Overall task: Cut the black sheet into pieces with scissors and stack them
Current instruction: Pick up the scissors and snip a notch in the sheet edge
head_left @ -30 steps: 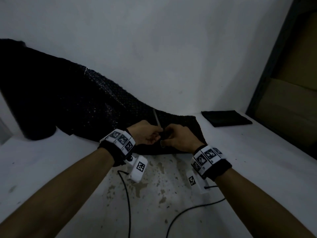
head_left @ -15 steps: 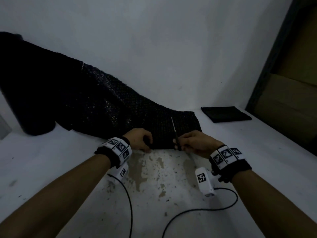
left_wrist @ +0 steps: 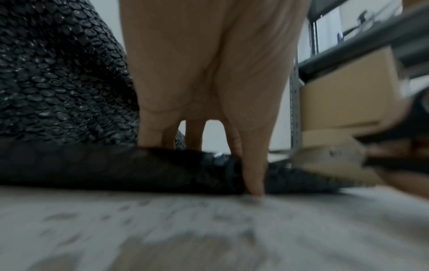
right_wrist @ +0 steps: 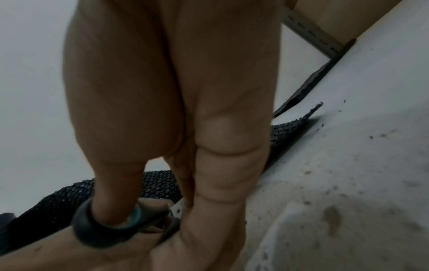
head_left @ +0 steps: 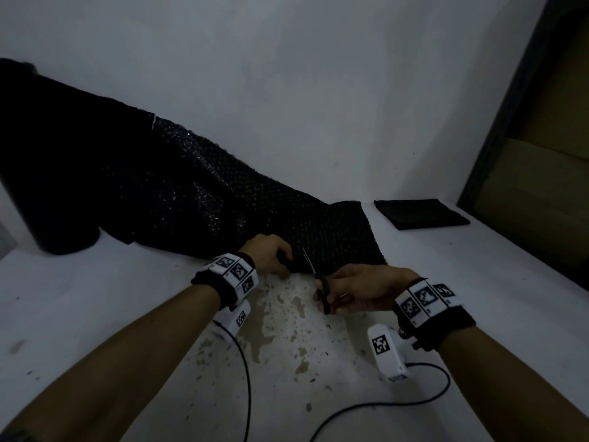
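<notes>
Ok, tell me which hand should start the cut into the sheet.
Right. The right hand already holds the black-handled scissors, blades pointing at the black bubble-textured sheet edge. The left hand is busy holding that edge against the white table.

text: none legible | wrist bands [head_left: 236, 272]: square marker patterns only

Black wristbands [head_left: 210, 283] w/ white marker tags, white cams [head_left: 387, 354], black cables.

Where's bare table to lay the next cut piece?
Free: white table between the black sheet and the stack of cut pieces, and right of the right hand. Crowded: the sheet's near edge, where the left hand and scissors work.
</notes>
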`<state>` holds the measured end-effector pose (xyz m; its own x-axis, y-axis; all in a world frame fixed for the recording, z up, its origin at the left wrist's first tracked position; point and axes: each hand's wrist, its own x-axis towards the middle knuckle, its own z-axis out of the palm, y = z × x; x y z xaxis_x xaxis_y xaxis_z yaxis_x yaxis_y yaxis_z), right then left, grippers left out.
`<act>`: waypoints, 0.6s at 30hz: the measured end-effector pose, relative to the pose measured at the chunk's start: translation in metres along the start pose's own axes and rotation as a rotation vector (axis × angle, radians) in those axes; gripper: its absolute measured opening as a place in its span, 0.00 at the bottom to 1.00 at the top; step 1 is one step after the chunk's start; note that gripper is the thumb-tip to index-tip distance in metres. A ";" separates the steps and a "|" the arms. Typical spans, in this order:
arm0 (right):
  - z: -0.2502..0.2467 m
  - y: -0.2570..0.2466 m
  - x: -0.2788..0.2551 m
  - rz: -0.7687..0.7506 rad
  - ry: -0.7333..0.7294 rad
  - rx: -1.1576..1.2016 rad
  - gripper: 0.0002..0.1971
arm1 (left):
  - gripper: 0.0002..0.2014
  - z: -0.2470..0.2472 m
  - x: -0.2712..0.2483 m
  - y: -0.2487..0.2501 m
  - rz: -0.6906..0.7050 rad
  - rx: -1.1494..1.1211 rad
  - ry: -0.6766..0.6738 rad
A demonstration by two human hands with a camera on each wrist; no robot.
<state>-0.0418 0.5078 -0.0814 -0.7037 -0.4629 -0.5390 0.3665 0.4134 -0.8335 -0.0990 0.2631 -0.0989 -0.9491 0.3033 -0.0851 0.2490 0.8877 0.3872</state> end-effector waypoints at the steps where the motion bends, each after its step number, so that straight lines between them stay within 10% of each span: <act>1: 0.000 0.000 -0.001 -0.003 -0.006 0.003 0.17 | 0.10 -0.001 0.000 0.001 0.018 -0.009 -0.019; 18: 0.016 -0.004 0.000 -0.060 0.024 0.073 0.19 | 0.12 0.001 -0.008 0.006 0.054 0.013 -0.083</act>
<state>-0.0333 0.4937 -0.0800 -0.7401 -0.4657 -0.4852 0.3657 0.3268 -0.8715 -0.0901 0.2664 -0.0968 -0.9151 0.3779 -0.1404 0.3022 0.8735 0.3817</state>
